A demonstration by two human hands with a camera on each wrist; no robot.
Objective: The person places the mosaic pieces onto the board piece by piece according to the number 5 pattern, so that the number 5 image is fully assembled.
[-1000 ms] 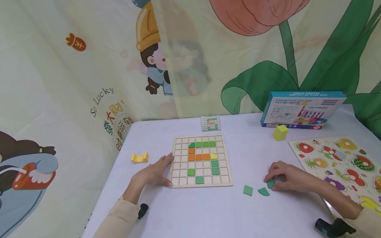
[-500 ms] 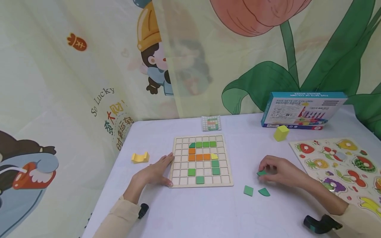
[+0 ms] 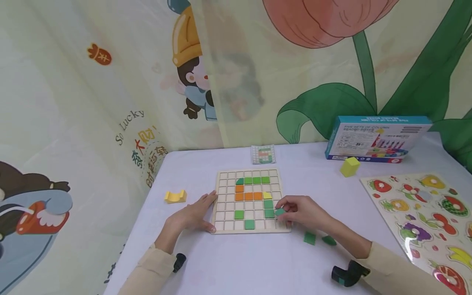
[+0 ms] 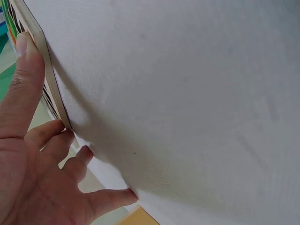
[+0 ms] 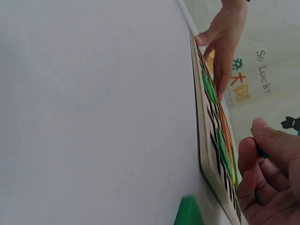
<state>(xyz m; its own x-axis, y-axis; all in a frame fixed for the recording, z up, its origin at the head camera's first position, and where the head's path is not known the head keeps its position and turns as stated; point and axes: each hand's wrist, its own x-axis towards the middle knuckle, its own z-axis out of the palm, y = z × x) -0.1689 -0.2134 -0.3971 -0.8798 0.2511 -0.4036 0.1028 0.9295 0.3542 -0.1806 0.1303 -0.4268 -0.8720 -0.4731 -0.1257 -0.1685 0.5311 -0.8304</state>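
Note:
A wooden grid board (image 3: 228,225) lies on the white table, with green, orange and yellow tiles in some of its squares. My left hand (image 3: 191,216) steadies the board's left side, fingers spread, the thumb by the near corner. Over the board's right edge, my right hand (image 3: 309,211) pinches a small green tile (image 3: 280,212) between thumb and fingers; its full outline is partly covered. In the right wrist view this tile (image 5: 261,151) shows only as a sliver. A green square tile (image 3: 309,238) and a green quarter-round tile (image 3: 329,240) lie below the right forearm.
A yellow arched block (image 3: 175,197) sits left of the board. Behind it lies a small pattern card (image 3: 263,155). At the right are a yellow block (image 3: 350,167), a cardboard box (image 3: 372,139) and a fruit puzzle board (image 3: 396,190). A printed cloth hangs behind the table.
The right hand has lifted the green tile off the table and carried it left to the board's right edge. The left hand has stayed at the board.

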